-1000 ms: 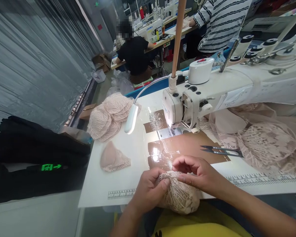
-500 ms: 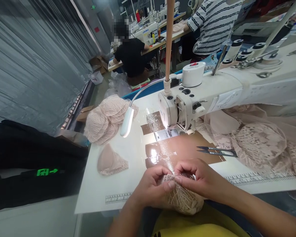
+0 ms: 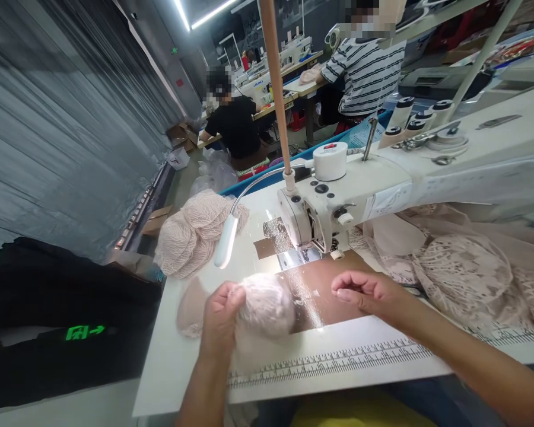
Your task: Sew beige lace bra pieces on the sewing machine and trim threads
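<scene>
My left hand [image 3: 223,308] pinches the edge of a beige lace bra cup [image 3: 267,305] between thumb and fingers. The cup hangs to the right of that hand, over the table, and is smeared by motion. My right hand [image 3: 365,289] hovers above the brown patch on the sewing bed, its fingers curled in toward the thumb with nothing showing in them. Another bra cup [image 3: 190,305] lies on the table, partly behind my left hand. The thread snips [image 3: 415,289] are mostly hidden behind my right hand and wrist.
A white sewing machine [image 3: 314,219] with a lamp [image 3: 226,240] on a bent neck stands ahead. Stacked lace cups [image 3: 191,231] lie at the left, lace pieces [image 3: 467,267] at the right. A ruler strip [image 3: 329,363] runs along the front edge. Two people sit farther off.
My hands have parted. The left one has carried the lace cup up and left from the table's front edge; the right one has let go and moved right and up. The view has shifted.
</scene>
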The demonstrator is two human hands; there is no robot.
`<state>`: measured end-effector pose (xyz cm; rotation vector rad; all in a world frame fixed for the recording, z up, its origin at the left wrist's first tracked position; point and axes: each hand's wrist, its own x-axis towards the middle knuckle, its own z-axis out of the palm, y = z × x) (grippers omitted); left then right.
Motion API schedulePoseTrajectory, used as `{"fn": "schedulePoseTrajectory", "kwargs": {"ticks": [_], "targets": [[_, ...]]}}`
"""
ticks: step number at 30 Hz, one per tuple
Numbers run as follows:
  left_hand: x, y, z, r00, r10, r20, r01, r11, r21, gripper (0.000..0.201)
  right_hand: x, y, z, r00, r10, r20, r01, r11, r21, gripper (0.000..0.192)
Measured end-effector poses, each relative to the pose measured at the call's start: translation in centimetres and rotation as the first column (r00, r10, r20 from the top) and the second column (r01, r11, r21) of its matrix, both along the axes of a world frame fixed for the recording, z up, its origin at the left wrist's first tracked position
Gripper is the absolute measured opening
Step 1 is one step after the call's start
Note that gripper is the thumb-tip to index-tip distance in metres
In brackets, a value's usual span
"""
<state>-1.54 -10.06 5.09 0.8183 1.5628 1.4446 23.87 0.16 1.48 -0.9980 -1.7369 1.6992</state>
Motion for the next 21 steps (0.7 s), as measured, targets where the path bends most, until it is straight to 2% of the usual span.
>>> {"fn": "schedulePoseTrajectory", "kwargs": {"ticks": [1,2,3,4,5,6,7,9,12,14,15,16,18,20,21], "targets": [[-0.6,0.6,0.3,0.980,0.006,-0.197,-0.001,1.000,0.028,0.029,0.5,0.4,0.2,0.998,-0.036,0.043,0.033,0.998,0.051,0.032],[-0.8,1.4,0.4,0.920,-0.014,-0.393,0.034,0.998,0.045,0.027,0.9,0.7,0.5,0.995,-0.050,0.081,0.041,0.994,0.103,0.031],[-0.5,2.3,0.1,0.813,-0.051,-0.579,0.096,0.994,0.047,0.024,1.0,0.9,0.9,0.992,-0.050,0.113,0.033,0.988,0.150,0.030],[0.3,3.4,-0.4,0.669,-0.104,-0.736,0.178,0.984,0.023,0.023,1.0,1.2,1.3,0.989,-0.040,0.145,0.012,0.981,0.193,0.028],[1.3,4.5,-1.2,0.492,-0.140,-0.859,0.260,0.966,-0.008,0.022,0.8,1.4,1.7,0.983,-0.028,0.179,-0.015,0.972,0.234,0.026],[2.6,5.6,-2.2,0.261,-0.158,-0.952,0.305,0.949,-0.074,0.021,0.4,1.7,2.0,0.976,-0.014,0.217,-0.047,0.961,0.274,0.025],[4.0,6.5,-3.2,0.046,-0.181,-0.982,0.305,0.939,-0.159,0.021,0.0,1.9,2.1,0.966,0.001,0.259,-0.085,0.946,0.314,0.023],[6.6,7.6,-5.2,-0.048,-0.197,-0.979,0.323,0.925,-0.202,0.019,-0.9,2.5,2.0,0.939,0.016,0.345,-0.162,0.902,0.401,0.021],[8.8,7.3,-6.4,-0.102,-0.204,-0.974,0.347,0.910,-0.227,0.014,-2.0,3.1,0.8,0.897,0.009,0.442,-0.279,0.787,0.550,0.025],[8.8,6.6,-5.9,-0.124,-0.209,-0.970,0.348,0.906,-0.240,0.014,-2.4,3.0,-0.4,0.873,0.004,0.488,-0.343,0.715,0.609,0.027],[8.5,6.3,-5.3,-0.117,-0.224,-0.968,0.362,0.898,-0.251,0.016,-2.5,2.8,-0.9,0.864,0.004,0.503,-0.364,0.696,0.619,0.026],[8.0,6.1,-4.5,-0.090,-0.254,-0.963,0.396,0.878,-0.268,0.018,-2.6,2.6,-1.4,0.859,0.002,0.512,-0.377,0.679,0.629,0.025],[6.8,6.0,-3.0,0.031,-0.354,-0.935,0.524,0.802,-0.286,0.025,-2.6,2.2,-2.3,0.853,-0.034,0.520,-0.389,0.625,0.677,0.023],[5.7,6.1,-2.0,0.173,-0.441,-0.881,0.639,0.731,-0.240,0.028,-2.7,1.9,-2.9,0.842,-0.122,0.526,-0.401,0.510,0.761,0.023],[5.3,6.2,-1.8,0.222,-0.459,-0.860,0.668,0.714,-0.209,0.027,-2.7,1.8,-3.1,0.836,-0.169,0.523,-0.406,0.451,0.795,0.022]]}}
